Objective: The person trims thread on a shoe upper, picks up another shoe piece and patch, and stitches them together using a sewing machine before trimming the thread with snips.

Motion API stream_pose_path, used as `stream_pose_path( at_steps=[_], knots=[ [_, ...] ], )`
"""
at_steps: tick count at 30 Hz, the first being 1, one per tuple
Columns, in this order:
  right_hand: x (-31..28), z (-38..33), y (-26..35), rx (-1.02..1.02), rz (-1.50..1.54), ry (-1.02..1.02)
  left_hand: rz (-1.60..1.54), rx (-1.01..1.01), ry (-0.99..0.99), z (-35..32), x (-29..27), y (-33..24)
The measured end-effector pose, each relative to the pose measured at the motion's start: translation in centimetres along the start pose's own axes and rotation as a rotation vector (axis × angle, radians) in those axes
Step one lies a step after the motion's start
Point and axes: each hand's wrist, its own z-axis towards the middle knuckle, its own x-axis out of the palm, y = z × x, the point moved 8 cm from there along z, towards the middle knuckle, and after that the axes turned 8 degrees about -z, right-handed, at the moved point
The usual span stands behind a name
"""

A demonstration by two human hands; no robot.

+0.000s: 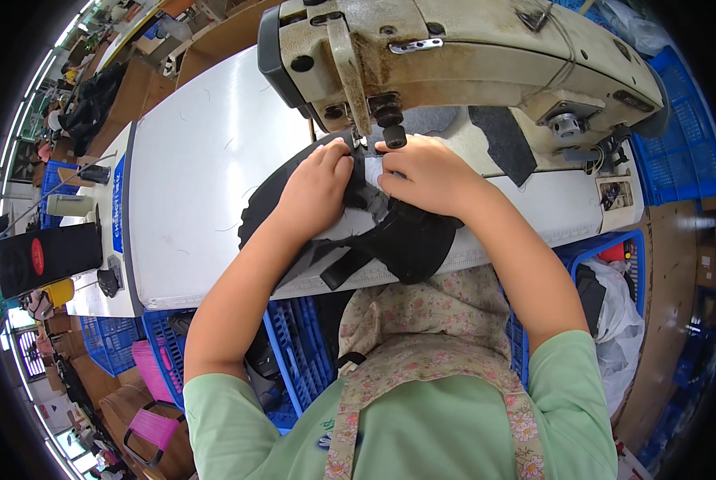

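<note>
A black and grey fabric piece (406, 240) with a black strap lies on the white sewing table (190, 184), under the needle of a worn cream sewing machine (470, 56). My left hand (318, 188) presses flat on the fabric just left of the needle. My right hand (426, 176) presses on the fabric right of the needle, fingers by the presser foot (391, 132). Both hands hold the fabric down against the table.
Blue plastic crates stand under the table (294, 352), at my right (606, 256) and at the far right (686, 152). A dark grey fabric piece (506, 140) lies behind the machine. A black box (46, 256) and small items sit at the table's left end.
</note>
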Motion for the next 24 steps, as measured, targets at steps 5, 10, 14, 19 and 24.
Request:
stream_pose_path(
  at_steps=[5, 10, 14, 19, 24],
  knots=[
    [0.1, 0.8, -0.6, -0.001, 0.010, -0.043, 0.003, -0.010, 0.016, 0.5, 0.1, 1.1],
    [0.0, 1.5, -1.0, 0.021, 0.079, -0.020, 0.032, 0.032, -0.025, 1.2, 0.2, 1.8],
    [0.0, 1.9, -1.5, 0.115, 0.140, 0.011, 0.015, 0.004, -0.103, 1.4, -0.3, 1.8],
    [0.4, 2.0, -1.9, 0.150, 0.149, 0.044, 0.021, -0.022, -0.093, 1.7, -0.2, 2.1],
    [0.3, 2.1, -1.8, 0.141, 0.140, 0.030, 0.020, 0.002, -0.107, 1.5, 0.0, 2.4]
  ],
)
